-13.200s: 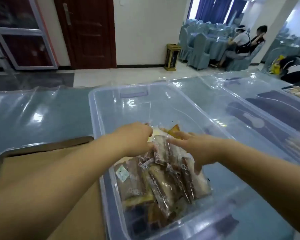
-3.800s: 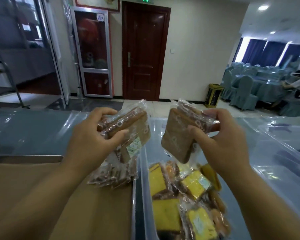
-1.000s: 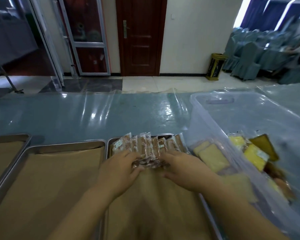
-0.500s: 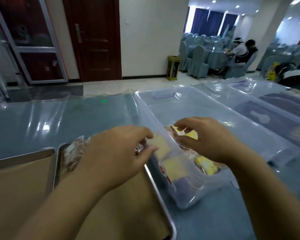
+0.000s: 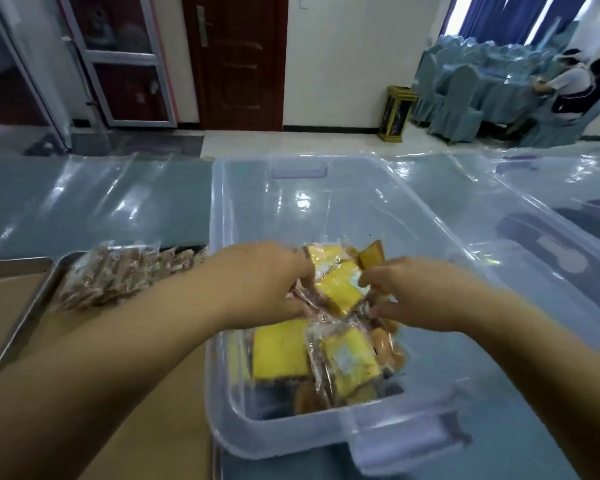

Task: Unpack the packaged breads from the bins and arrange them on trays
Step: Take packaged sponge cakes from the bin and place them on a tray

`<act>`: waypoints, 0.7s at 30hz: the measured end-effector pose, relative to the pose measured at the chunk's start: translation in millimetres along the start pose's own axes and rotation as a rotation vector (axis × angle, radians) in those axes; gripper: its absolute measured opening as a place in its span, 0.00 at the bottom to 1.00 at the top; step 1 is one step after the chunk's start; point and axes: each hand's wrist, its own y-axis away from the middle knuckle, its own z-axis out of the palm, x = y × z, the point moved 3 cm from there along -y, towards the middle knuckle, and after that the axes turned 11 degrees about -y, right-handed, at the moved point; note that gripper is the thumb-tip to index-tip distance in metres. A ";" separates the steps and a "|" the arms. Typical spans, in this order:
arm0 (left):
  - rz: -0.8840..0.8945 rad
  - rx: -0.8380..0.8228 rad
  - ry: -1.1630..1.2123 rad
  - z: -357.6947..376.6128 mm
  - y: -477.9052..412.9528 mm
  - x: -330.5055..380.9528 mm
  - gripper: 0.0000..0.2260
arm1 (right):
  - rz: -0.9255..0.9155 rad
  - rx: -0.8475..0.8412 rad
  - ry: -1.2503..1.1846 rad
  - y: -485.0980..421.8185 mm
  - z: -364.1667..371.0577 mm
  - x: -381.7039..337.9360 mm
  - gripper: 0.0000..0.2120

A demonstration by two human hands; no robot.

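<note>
Clear wrapping covers the yellow packaged bread [image 5: 338, 289] held between both hands, low inside the see-through bin [image 5: 222, 209]. The left grip [image 5: 267, 282] has its fingers curled onto the wrapper's left edge. The right grip [image 5: 416, 296] pinches the right edge between thumb and fingers (the fingertips are blurred, so how much wrapper each takes is hard to tell). Just below both grips, nearer the person, more yellow packs [image 5: 281, 351] lie on the bin floor, with a few orange-brown ones under the right grip. Left of the left grip, outside the bin, brown packaged breads [image 5: 118, 275] lie overlapped in a row at the far end of a paper-lined metal tray [image 5: 25, 317], just beside the bin. The desk [image 5: 84, 202] under both has blue cloth beneath a glossy sheet. Right of the right grip sits a second bin [image 5: 568, 244].
</note>
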 end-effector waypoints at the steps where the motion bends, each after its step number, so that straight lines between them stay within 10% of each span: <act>1: -0.004 -0.082 -0.022 8.0 -8.8 -0.4 0.14 | -0.024 -0.045 0.032 -5.3 3.0 3.8 0.20; 6: -0.007 -0.439 -0.148 40.3 -45.4 -0.6 0.22 | -0.191 -0.221 0.153 -33.2 22.1 10.8 0.19; 21: 0.176 -0.681 -0.284 100.4 -99.0 24.3 0.31 | -0.293 -0.443 0.052 -61.2 90.3 6.9 0.40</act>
